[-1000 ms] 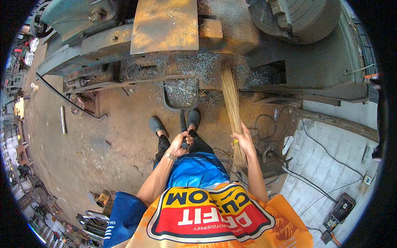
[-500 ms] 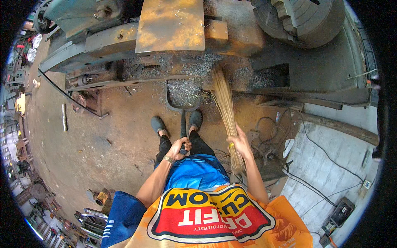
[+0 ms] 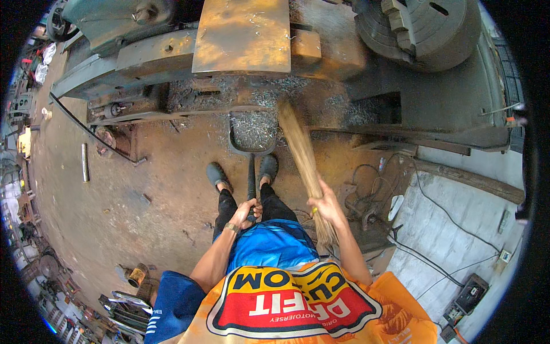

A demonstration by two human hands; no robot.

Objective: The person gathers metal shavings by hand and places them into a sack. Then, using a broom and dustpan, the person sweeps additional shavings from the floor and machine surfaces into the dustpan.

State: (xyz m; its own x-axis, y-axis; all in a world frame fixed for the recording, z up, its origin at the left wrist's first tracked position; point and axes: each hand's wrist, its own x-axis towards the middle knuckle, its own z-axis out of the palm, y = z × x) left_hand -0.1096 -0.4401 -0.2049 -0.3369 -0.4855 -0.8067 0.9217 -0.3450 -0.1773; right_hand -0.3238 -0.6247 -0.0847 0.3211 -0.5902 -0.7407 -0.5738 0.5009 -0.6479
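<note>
My left hand [image 3: 247, 213] is wrapped round the black handle of a square-headed shovel [image 3: 251, 151]. Its pan, full of curly metal shavings [image 3: 252, 129], sits against the front lower edge of the lathe bed [image 3: 154, 118]. In my right hand [image 3: 327, 206] is a straw hand broom [image 3: 303, 155], gripped near its bound lower end. The broom's bristles reach up to the lathe ledge just right of the pan and are blurred by motion. More shavings [image 3: 286, 86] lie scattered along that ledge.
A rusty plate [image 3: 242, 37] lies over the lathe bed, and a large round chuck [image 3: 441, 34] stands at the upper right. On the floor are a metal rod [image 3: 85, 163] at left and tangled cables [image 3: 372, 180] at right. A white board [image 3: 452, 218] lies beyond the cables.
The broom's bristle end has swept left toward the shovel pan, my right hand moving slightly left with it. My left hand still holds the shovel in nearly the same place.
</note>
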